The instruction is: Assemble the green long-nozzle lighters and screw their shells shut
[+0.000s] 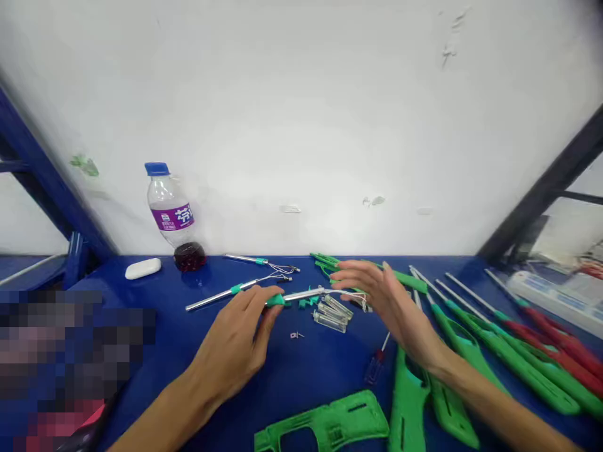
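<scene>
My left hand [238,333] pinches a slim metal tube [301,294] by its teal collar [275,301], above the blue table [211,376]. White wires [346,292] trail from the tube's right end toward my right hand [384,301]. That hand is raised with its fingers stretched out, and it grips nothing that I can see. Two similar tubes with teal collars and wires lie behind my left hand, the nearer one [214,299] slanting. Below the held tube are small clear plastic pieces [331,319], small teal parts [308,301] and a tiny metal piece [295,335].
A green plastic shell [330,420] lies in front. A screwdriver [375,365] and several green handles with metal rods [459,351] lie right, beside red ones [556,339]. A power strip [556,298] is far right. A bottle [172,216] and white case [143,269] stand back left.
</scene>
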`<action>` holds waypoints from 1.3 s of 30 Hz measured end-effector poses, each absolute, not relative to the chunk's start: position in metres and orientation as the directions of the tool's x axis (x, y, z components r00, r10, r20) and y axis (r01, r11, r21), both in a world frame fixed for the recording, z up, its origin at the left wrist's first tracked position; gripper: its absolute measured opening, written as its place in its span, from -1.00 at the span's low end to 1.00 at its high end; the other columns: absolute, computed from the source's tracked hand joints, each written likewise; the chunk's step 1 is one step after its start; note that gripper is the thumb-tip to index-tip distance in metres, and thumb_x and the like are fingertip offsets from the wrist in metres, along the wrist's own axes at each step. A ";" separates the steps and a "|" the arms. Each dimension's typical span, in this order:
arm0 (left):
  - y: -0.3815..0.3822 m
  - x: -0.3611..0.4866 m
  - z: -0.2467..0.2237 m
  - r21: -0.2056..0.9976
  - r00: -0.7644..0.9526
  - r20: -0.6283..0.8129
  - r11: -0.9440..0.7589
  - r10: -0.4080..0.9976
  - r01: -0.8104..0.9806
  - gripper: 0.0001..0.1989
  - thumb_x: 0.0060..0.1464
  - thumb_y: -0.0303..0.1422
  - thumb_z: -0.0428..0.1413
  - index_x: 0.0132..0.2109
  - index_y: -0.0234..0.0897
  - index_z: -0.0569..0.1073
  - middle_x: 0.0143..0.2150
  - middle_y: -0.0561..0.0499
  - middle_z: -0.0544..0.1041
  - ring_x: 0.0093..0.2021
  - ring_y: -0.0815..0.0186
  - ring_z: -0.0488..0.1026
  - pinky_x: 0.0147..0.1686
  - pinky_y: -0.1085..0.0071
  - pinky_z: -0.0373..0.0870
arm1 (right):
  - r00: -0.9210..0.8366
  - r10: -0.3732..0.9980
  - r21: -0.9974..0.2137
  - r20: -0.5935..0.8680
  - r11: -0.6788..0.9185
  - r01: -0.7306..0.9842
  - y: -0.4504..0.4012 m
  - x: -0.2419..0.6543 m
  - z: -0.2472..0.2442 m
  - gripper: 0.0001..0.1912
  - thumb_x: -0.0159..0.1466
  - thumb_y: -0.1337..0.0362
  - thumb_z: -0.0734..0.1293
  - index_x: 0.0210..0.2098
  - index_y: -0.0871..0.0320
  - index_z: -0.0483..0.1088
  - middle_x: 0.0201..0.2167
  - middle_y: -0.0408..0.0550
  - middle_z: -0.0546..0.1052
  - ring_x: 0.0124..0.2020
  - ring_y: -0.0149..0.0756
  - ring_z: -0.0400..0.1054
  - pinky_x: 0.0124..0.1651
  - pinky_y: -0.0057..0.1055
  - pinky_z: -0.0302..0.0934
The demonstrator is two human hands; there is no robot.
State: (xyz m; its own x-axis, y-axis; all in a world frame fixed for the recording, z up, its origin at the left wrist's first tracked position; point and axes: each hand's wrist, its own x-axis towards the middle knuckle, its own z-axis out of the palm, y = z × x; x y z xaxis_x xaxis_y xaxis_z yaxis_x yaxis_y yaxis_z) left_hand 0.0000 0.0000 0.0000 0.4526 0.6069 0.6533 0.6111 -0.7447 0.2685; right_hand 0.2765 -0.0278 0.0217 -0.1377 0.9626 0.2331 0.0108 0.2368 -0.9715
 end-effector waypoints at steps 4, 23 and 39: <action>-0.003 0.000 0.003 0.365 0.419 0.591 -0.692 0.689 0.623 -0.74 0.46 -0.29 -0.05 0.18 -0.20 0.38 -0.03 -0.08 0.61 -0.13 0.18 0.60 -0.15 0.31 0.52 | -0.249 0.951 -0.976 0.182 0.205 0.069 -0.026 0.281 0.020 -0.47 0.49 -0.17 0.13 0.04 0.02 0.54 -0.02 0.04 0.60 -0.11 -0.11 0.52 -0.01 -0.12 0.37; -0.002 0.003 0.005 0.416 0.441 0.506 -0.658 0.741 0.628 -0.71 0.49 -0.21 -0.14 -0.02 -0.17 0.45 -0.12 -0.01 0.55 -0.11 0.14 0.47 -0.08 0.25 0.33 | -0.217 0.950 -0.931 0.225 0.275 0.241 -0.034 0.270 0.025 -0.65 0.41 -0.05 0.35 0.03 0.00 0.55 -0.16 -0.04 0.63 -0.40 -0.33 0.44 -0.28 -0.30 0.36; -0.001 0.008 -0.003 0.794 0.239 0.362 -0.432 0.901 0.428 -0.56 0.42 -0.02 -0.20 -0.37 -0.15 0.22 -0.43 0.12 0.24 -0.42 0.28 0.21 -0.40 0.37 0.22 | -0.263 0.842 -0.271 0.472 0.422 0.865 -0.020 0.288 0.012 -0.48 0.59 0.16 -0.01 -0.19 0.10 0.53 -0.25 -0.07 0.66 -0.08 -0.19 0.51 0.40 0.08 -0.07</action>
